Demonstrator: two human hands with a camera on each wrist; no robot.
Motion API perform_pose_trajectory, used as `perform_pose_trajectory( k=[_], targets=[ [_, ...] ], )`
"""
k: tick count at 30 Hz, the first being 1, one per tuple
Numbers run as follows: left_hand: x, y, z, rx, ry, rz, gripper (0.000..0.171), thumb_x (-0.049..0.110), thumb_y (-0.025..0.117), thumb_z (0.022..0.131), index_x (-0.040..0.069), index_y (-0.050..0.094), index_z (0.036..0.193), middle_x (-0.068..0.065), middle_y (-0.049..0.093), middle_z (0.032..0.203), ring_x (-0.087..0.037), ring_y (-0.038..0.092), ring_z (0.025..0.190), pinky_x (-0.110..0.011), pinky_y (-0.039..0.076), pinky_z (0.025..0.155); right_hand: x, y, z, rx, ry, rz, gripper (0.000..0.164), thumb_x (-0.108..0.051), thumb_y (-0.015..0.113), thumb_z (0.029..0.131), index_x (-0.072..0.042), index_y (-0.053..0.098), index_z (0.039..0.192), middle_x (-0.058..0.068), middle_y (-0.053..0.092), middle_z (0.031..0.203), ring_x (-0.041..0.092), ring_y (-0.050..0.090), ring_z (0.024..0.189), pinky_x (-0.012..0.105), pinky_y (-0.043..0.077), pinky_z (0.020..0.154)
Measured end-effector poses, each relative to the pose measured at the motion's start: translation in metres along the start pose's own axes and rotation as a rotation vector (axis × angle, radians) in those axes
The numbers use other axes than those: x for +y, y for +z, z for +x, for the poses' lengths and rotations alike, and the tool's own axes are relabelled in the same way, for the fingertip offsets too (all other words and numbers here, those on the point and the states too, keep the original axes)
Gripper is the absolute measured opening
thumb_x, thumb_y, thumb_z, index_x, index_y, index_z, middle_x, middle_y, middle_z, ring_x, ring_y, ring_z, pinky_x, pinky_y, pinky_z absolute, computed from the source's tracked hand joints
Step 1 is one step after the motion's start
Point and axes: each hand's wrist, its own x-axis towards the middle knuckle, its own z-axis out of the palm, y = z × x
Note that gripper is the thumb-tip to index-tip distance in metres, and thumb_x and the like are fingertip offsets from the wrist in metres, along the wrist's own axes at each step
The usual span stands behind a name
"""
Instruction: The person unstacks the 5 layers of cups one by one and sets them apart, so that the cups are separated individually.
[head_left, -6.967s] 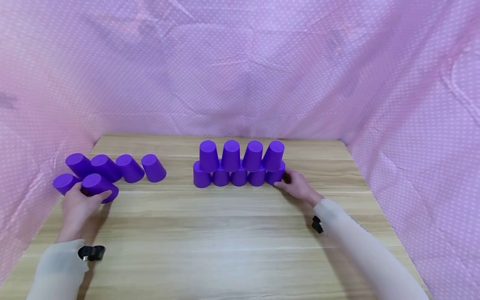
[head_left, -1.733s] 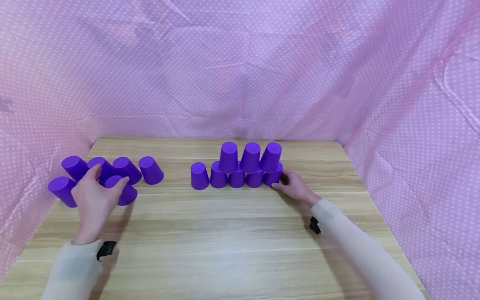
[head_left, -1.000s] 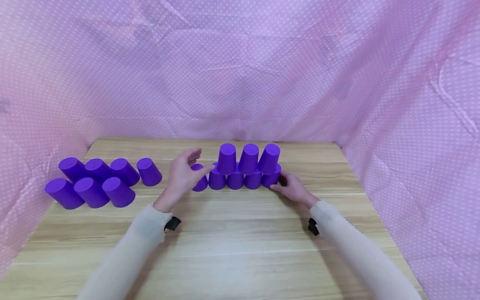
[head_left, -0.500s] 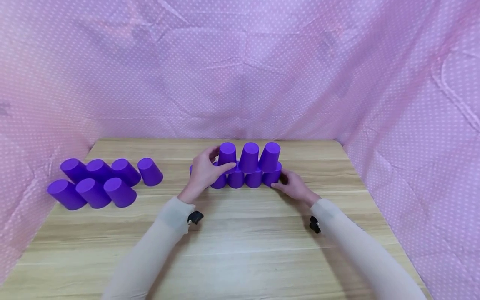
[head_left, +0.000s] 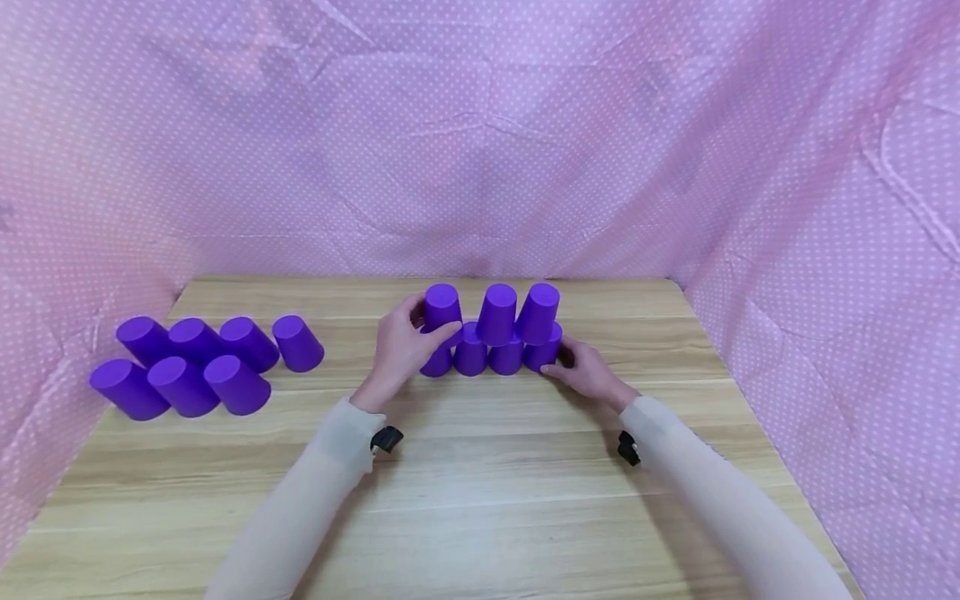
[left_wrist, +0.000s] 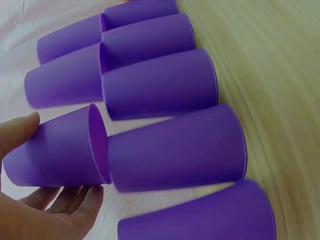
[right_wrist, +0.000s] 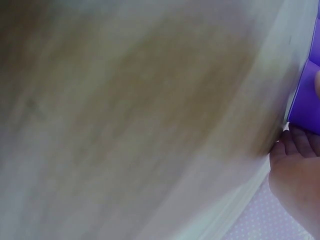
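Observation:
Upside-down purple cups stand in a bottom row with a shorter row of three on top. My left hand [head_left: 397,346] grips the leftmost upper cup [head_left: 441,302], thumb in front and fingers behind. In the left wrist view, the rim of that held cup [left_wrist: 62,150] sits close against the base of a lower cup [left_wrist: 175,150]; whether they touch I cannot tell. My right hand [head_left: 590,375] holds the right end cup [head_left: 543,348] of the bottom row between thumb and fingers. Behind my left hand, the bottom row's left end is hidden in the head view.
On the left side of the wooden table [head_left: 480,517] stand several more purple cups in two rows, the front row including one cup [head_left: 238,385]. Two other upper cups, such as the middle one [head_left: 497,315], bridge the bottom row. Pink dotted cloth [head_left: 480,167] surrounds the table.
A fourth upper cup went to the left group earlier. My left hand then came back, took the leftmost upper cup and shifted it slightly left. My right hand stayed in place.

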Motion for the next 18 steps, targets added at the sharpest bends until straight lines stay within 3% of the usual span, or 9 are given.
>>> perform_pose_trajectory(
  k=[6, 13, 18],
  targets=[
    [-0.001, -0.026, -0.004, 0.039, 0.014, -0.029, 0.056, 0.031, 0.080, 0.078, 0.004, 0.059, 0.123, -0.012, 0.065, 0.109, -0.024, 0.061, 0.102, -0.036, 0.051, 0.087, -0.001, 0.001, 0.000, 0.020, -0.024, 0.007, 0.052, -0.018, 0.073, 0.087, 0.001, 0.052, 0.130, 0.021, 0.056, 0.128, 0.034, 0.049, 0.121, 0.046, 0.036, 0.103],
    [-0.006, -0.054, -0.017, 0.109, -0.061, -0.069, 0.062, 0.035, 0.082, 0.075, 0.003, 0.058, 0.123, -0.012, 0.062, 0.111, -0.025, 0.058, 0.104, -0.037, 0.048, 0.092, 0.001, 0.003, 0.000, 0.000, -0.019, 0.005, 0.052, -0.020, 0.072, 0.087, -0.001, 0.051, 0.131, 0.020, 0.055, 0.129, 0.034, 0.048, 0.122, 0.047, 0.034, 0.105],
    [-0.011, -0.070, -0.024, 0.149, -0.082, -0.040, 0.064, 0.038, 0.083, 0.074, 0.003, 0.057, 0.121, -0.012, 0.062, 0.112, -0.025, 0.058, 0.104, -0.036, 0.048, 0.093, -0.001, 0.001, 0.000, 0.001, -0.019, 0.016, 0.052, -0.019, 0.072, 0.087, -0.001, 0.051, 0.131, 0.021, 0.055, 0.129, 0.034, 0.047, 0.123, 0.046, 0.033, 0.105]
  ],
)
